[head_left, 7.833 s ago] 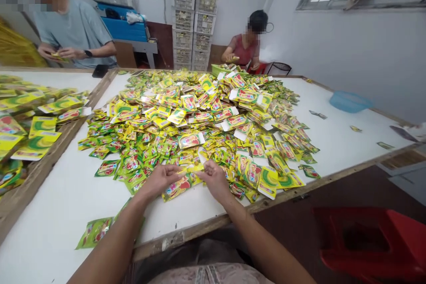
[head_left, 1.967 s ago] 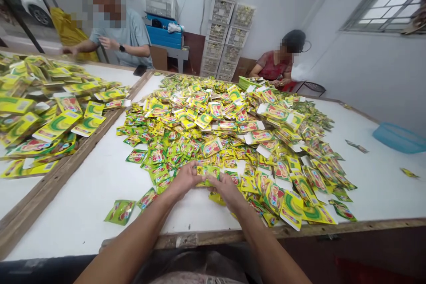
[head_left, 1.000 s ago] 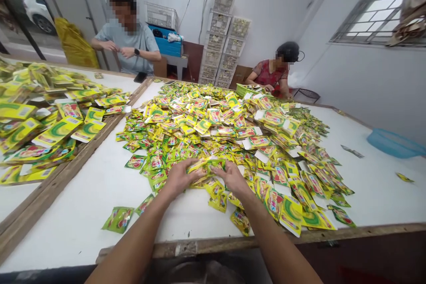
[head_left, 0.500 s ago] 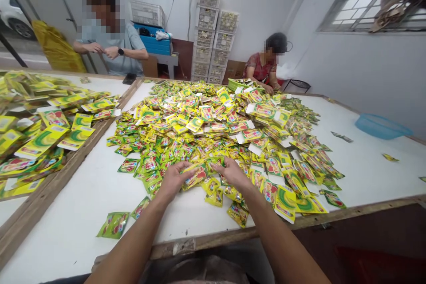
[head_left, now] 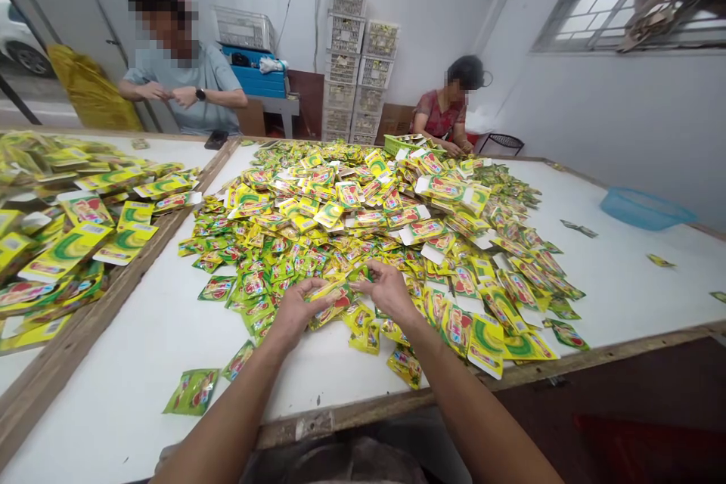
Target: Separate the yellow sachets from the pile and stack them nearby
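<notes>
My left hand point(head_left: 296, 313) is closed around a small yellow carton point(head_left: 334, 298) with a red and green print, held just above the near side of the heap. At the carton's right end, my right hand point(head_left: 391, 292) pinches a shiny green sachet point(head_left: 358, 274). The sachet meets the carton's end; how far it is inside I cannot tell. Loose green sachets point(head_left: 258, 283) lie beyond my left hand. To the right of my right wrist are flat yellow cartons point(head_left: 486, 340), some with white flaps open.
A wooden strip point(head_left: 107, 287) divides the white table point(head_left: 141, 318); more cartons point(head_left: 79, 242) pile on its left. A green basket point(head_left: 400, 145) stands behind the heap, a blue basin point(head_left: 646, 208) at right. Two people sit across the table, before stacked white crates point(head_left: 343, 53).
My right hand has moved slightly left, bringing the green sachet closer against the carton's end. The carton has tilted a little in my left hand. The whole view has shifted slightly.
</notes>
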`<state>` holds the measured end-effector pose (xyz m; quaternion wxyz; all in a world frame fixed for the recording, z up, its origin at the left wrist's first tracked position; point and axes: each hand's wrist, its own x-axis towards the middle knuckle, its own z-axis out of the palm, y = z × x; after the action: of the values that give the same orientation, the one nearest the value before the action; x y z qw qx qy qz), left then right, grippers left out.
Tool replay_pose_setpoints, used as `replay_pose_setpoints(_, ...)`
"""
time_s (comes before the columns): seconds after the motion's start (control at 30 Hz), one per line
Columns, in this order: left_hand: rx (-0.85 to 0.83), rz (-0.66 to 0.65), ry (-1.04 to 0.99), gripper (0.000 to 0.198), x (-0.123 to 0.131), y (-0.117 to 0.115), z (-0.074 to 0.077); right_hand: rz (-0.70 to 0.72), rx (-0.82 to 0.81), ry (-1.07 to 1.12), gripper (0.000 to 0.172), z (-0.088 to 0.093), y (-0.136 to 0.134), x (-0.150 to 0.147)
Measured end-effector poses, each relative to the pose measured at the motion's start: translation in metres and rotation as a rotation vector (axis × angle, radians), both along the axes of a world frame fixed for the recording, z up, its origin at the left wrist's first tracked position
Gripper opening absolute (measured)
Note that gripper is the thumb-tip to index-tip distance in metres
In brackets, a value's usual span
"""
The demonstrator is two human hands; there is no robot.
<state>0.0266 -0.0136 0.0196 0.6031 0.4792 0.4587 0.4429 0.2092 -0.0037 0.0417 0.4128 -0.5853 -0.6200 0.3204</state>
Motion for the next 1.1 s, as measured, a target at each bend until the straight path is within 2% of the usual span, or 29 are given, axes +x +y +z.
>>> replay_pose_setpoints(0.13, -0.079, -0.005, -0.114, 0.038, 0.0, 0.002, -0.002, 0.084, -0.022, 0.061, 0.02, -0.004, -0.005, -0.005)
replay_pose_setpoints(0.2, -0.129, 0.027, -0.168, 0.04, 0.001, 0.002, -0.001, 0.052, -0.017, 0.089, 0.021, -0.005, -0.007, -0.007)
replay_pose_setpoints(0.3, -0.191, 0.059, -0.226, 0.041, 0.001, 0.002, 0.003, -0.059, 0.03, 0.001, 0.021, -0.005, -0.01, -0.008)
replay_pose_setpoints(0.4, -0.218, 0.082, -0.224, 0.04, -0.001, 0.003, 0.005, -0.069, 0.058, -0.071, 0.023, -0.007, -0.009, -0.008)
replay_pose_setpoints(0.57, -0.302, -0.018, -0.294, 0.04, -0.007, 0.004, 0.004, -0.027, -0.044, 0.137, 0.03, -0.015, -0.007, -0.006)
replay_pose_setpoints(0.7, -0.299, -0.021, -0.292, 0.037, -0.008, 0.005, 0.004, -0.056, -0.037, 0.117, 0.028, -0.012, -0.011, -0.012)
replay_pose_setpoints(0.87, -0.247, 0.01, -0.211, 0.036, -0.006, 0.004, 0.006, 0.119, -0.132, 0.253, 0.028, -0.018, -0.021, -0.015)
replay_pose_setpoints(1.0, -0.17, 0.018, -0.13, 0.031, -0.004, 0.003, 0.008, 0.142, -0.111, 0.307, 0.031, -0.025, -0.028, -0.014)
replay_pose_setpoints(1.1, -0.147, 0.044, -0.128, 0.031, -0.005, 0.003, 0.008, 0.334, -0.169, 0.359, 0.028, -0.017, -0.032, -0.021)
